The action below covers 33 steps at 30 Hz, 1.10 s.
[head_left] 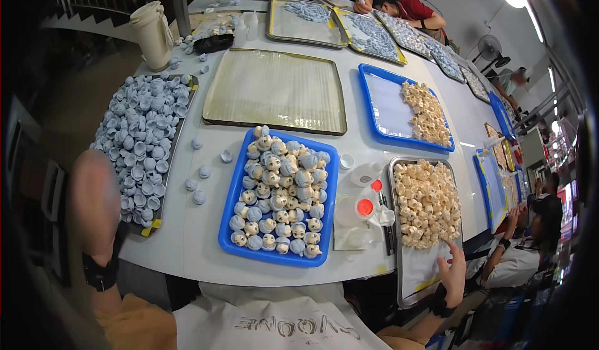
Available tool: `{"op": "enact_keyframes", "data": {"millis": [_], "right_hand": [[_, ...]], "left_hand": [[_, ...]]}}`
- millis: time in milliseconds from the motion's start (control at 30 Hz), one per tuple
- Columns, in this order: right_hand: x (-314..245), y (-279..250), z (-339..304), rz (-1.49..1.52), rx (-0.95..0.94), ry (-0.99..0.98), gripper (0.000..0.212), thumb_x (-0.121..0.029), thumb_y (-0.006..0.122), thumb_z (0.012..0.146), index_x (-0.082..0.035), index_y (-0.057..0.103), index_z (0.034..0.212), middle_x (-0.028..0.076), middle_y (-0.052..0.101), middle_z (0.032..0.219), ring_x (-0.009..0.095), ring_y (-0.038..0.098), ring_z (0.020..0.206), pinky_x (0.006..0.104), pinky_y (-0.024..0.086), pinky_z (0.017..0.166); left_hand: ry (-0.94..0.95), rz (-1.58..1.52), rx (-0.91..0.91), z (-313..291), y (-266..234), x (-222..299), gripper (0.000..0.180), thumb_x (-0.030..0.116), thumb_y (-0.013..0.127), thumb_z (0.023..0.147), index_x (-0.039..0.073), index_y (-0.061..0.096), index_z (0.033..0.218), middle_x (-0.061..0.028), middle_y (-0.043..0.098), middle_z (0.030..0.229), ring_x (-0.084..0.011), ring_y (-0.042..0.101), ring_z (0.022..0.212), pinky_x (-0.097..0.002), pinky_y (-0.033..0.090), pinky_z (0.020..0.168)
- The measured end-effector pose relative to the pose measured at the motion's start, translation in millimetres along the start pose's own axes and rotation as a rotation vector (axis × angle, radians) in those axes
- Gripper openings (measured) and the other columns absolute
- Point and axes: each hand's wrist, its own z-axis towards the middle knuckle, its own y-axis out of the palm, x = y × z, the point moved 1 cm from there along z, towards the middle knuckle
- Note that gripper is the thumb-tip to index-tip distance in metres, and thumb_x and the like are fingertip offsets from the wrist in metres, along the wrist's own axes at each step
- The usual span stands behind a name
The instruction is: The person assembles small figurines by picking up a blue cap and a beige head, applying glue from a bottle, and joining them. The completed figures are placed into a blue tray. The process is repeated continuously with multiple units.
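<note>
Blurred by motion, my left hand (97, 203) is at the near left edge of a metal tray (185, 103) heaped with light blue hollow caps (140, 138); its fingers cannot be made out. At the right, my right hand (454, 274) is open, fingers apart, with the fingertips by the near edge of a pile of cream hollow doll-head pieces (427, 203). These lie in a silver metal tray (415, 294). Between my hands a blue tray (231, 225) holds many small doll heads (281, 194) with painted faces and light blue hair.
Loose blue caps (204, 172) lie left of the blue tray. Clear bottles with red parts (365, 207) stand right of it. Beyond are a lined tray (274, 91), another blue tray (380, 110) with cream pieces and a white bucket (151, 35). People work across the table and at right.
</note>
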Motion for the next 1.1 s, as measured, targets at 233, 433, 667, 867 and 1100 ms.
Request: {"op": "enact_keyframes", "data": {"millis": [233, 433, 667, 867, 1100], "right_hand": [[-6, 13, 13, -0.084, -0.113, -0.028, 0.045, -0.007, 0.069, 0.067, -0.005, 0.055, 0.11, 0.014, 0.055, 0.089, 0.027, 0.056, 0.076, 0.0344, 0.047, 0.066], [-16, 7, 18, -0.062, -0.052, -0.023, 0.043, -0.015, 0.071, 0.068, -0.007, 0.056, 0.107, 0.013, 0.056, 0.088, 0.028, 0.057, 0.075, 0.0358, 0.047, 0.064], [-16, 16, 20, -0.259, 0.047, -0.058, 0.043, -0.013, 0.069, 0.071, -0.007, 0.051, 0.111, 0.015, 0.055, 0.093, 0.032, 0.056, 0.082, 0.0383, 0.046, 0.069], [-31, 10, 31, -0.047, -0.005, -0.064, 0.035, 0.001, 0.064, 0.069, -0.007, 0.055, 0.102, 0.016, 0.053, 0.095, 0.033, 0.057, 0.077, 0.0383, 0.046, 0.066], [4, 20, 35, 0.031, -0.017, -0.103, 0.021, 0.005, 0.063, 0.066, 0.0, 0.058, 0.086, 0.015, 0.056, 0.08, 0.03, 0.058, 0.07, 0.0363, 0.046, 0.062]], "left_hand": [[-0.918, -1.797, -0.228, -43, 46, -10, 0.02, 0.022, 0.039, 0.095, 0.003, 0.044, 0.095, -0.0062, 0.04, 0.085, -0.0087, 0.036, 0.048, -0.0236, 0.029, 0.038], [-1.138, -2.264, 0.289, -44, 94, -23, 0.025, 0.021, 0.043, 0.092, -0.002, 0.046, 0.1, -0.0086, 0.04, 0.093, -0.014, 0.045, 0.071, -0.0253, 0.041, 0.058], [-1.24, -2.084, 0.196, -46, 96, -26, 0.024, 0.024, 0.044, 0.092, 0.003, 0.051, 0.101, -0.0102, 0.043, 0.097, -0.0154, 0.046, 0.076, -0.0239, 0.042, 0.054], [-1.089, -1.773, -0.238, -63, 94, -32, 0.026, 0.03, 0.036, 0.096, 0.008, 0.051, 0.097, -0.0095, 0.045, 0.087, -0.0094, 0.034, 0.045, -0.0208, 0.025, 0.035], [-0.995, -1.418, -0.448, -84, 103, -19, 0.032, 0.031, 0.033, 0.093, 0.003, 0.05, 0.094, -0.0166, 0.05, 0.075, -0.011, 0.031, 0.04, -0.022, 0.025, 0.035]]}}
